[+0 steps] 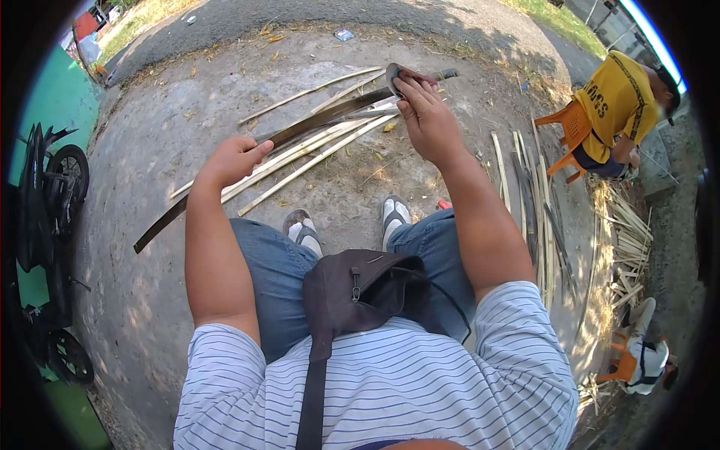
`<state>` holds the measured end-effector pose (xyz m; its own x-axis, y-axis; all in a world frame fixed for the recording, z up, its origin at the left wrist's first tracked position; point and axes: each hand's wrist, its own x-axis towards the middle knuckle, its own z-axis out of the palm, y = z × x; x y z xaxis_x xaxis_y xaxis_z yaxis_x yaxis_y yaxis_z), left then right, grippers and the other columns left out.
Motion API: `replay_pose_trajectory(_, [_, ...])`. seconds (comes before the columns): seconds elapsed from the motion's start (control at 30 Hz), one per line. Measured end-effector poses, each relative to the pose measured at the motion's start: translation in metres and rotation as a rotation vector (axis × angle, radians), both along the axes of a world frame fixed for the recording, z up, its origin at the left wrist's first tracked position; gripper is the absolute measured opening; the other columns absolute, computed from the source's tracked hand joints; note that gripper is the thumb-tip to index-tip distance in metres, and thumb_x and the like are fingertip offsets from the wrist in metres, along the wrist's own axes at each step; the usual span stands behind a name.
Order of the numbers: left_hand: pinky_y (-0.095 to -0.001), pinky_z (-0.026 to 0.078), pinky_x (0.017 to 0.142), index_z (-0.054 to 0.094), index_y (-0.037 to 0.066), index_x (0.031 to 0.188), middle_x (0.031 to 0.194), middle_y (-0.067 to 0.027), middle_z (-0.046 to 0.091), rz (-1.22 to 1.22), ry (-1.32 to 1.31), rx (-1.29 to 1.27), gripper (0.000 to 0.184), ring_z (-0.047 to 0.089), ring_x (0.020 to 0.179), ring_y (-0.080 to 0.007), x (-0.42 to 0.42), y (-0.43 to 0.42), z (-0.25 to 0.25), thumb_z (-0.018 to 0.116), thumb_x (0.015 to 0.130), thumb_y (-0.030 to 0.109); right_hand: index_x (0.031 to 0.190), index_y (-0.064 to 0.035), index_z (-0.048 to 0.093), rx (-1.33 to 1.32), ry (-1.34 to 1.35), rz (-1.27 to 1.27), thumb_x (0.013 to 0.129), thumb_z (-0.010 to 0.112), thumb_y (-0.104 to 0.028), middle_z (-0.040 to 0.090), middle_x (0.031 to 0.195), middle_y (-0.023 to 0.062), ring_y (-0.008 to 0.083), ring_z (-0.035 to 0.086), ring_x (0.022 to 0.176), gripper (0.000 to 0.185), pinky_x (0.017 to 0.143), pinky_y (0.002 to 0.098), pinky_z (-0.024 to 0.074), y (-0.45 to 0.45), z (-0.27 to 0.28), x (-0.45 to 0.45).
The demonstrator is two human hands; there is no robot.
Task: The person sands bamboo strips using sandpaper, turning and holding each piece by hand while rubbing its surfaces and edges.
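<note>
My left hand [234, 159] is closed round a long dark strip [161, 223], which runs from the lower left up towards my right hand. At the strip's upper end my right hand [426, 112] rests on a round metal piece with a reddish-brown part [409, 73], and its fingers lie stretched over it. What is under that palm is hidden. Several pale split sticks [321, 155] lie on the ground beneath the strip, between my hands and my feet.
More strips [541, 217] lie to the right, beside a pile of pale pieces [628, 236]. A person in a yellow shirt [616, 94] sits on an orange chair [568, 127]; another person [646, 364] is at lower right. A motorcycle [45, 195] stands left.
</note>
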<state>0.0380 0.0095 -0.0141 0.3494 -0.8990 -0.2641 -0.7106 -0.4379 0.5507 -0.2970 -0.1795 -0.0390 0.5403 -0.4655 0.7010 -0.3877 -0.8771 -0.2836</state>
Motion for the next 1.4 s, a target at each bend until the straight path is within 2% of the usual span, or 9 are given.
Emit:
replay_pose_trajectory(0.37, [-0.0356, 0.047, 0.062, 0.069, 0.001, 0.082, 0.068, -0.0061, 0.062, 0.035, 0.048, 0.051, 0.057, 0.057, 0.064, -0.0154, 0.018, 0.0, -0.016, 0.064, 0.098, 0.056, 0.134, -0.0064, 0.064, 0.093, 0.001, 0.006, 0.106, 0.054, -0.028, 0.062, 0.141, 0.0168, 0.0422, 0.052, 0.135, 0.037, 0.116, 0.0494, 0.0395, -0.009, -0.003, 0.019])
replay_pose_trajectory(0.5, [-0.0325, 0.041, 0.056, 0.071, 0.002, 0.084, 0.061, -0.0023, 0.058, 0.029, 0.078, 0.033, 0.058, 0.051, 0.058, -0.0123, 0.028, -0.002, -0.021, 0.064, 0.098, 0.057, 0.134, -0.0066, 0.064, 0.111, 0.021, -0.005, 0.106, 0.055, -0.028, 0.063, 0.139, 0.0166, 0.0424, 0.053, 0.133, 0.036, 0.111, 0.0485, 0.0441, -0.008, -0.002, 0.025])
replay_pose_trajectory(0.67, [-0.0321, 0.041, 0.057, 0.07, 0.003, 0.083, 0.062, -0.0016, 0.057, 0.059, 0.08, 0.046, 0.057, 0.051, 0.059, -0.0121, 0.03, 0.004, -0.018, 0.064, 0.098, 0.057, 0.133, -0.0072, 0.065, 0.107, 0.028, -0.015, 0.106, 0.056, -0.027, 0.065, 0.136, 0.0171, 0.0417, 0.056, 0.13, 0.035, 0.106, 0.0474, 0.0477, -0.007, -0.004, 0.034])
replay_pose_trajectory(0.97, [-0.0316, 0.04, 0.057, 0.071, 0.003, 0.085, 0.062, -0.0007, 0.057, 0.088, 0.086, 0.059, 0.056, 0.05, 0.059, -0.0115, 0.032, 0.008, -0.017, 0.064, 0.099, 0.057, 0.132, -0.0051, 0.065, 0.137, 0.021, 0.05, 0.106, 0.056, -0.026, 0.065, 0.135, 0.0182, 0.0391, 0.058, 0.128, 0.034, 0.106, 0.0466, 0.0479, -0.005, -0.008, 0.04])
replay_pose_trajectory(1.4, [-0.0309, 0.038, 0.054, 0.071, 0.002, 0.086, 0.062, -0.0005, 0.056, 0.074, 0.11, 0.051, 0.055, 0.048, 0.057, -0.0108, 0.032, 0.005, -0.021, 0.064, 0.099, 0.055, 0.136, -0.0089, 0.063, 0.187, 0.062, 0.022, 0.107, 0.053, -0.03, 0.063, 0.14, 0.0163, 0.0415, 0.054, 0.133, 0.037, 0.11, 0.0472, 0.0445, -0.006, -0.009, 0.036])
